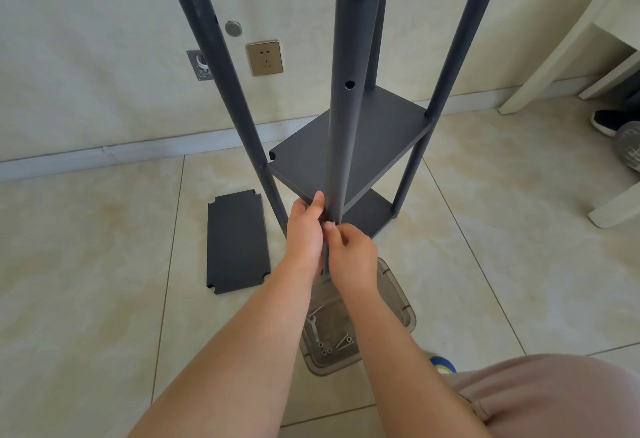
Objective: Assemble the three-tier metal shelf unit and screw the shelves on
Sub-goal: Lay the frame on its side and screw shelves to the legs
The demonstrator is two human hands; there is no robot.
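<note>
Two shelves on, middle shelf [349,146] being screwed at near post [346,108]: left hand [304,229] steadying shelf corner, right hand [349,250] pinching screw there; third shelf panel [237,240] on floor, unmounted.

Both arms extended forward; left hand [304,229] and right hand [349,250] touching, fingers curled, pinching.

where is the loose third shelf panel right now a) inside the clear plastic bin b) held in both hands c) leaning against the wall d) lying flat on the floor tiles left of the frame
d: the loose shelf panel lies flat on the floor tiles, left of the frame's near post, apart from both hands.
</note>
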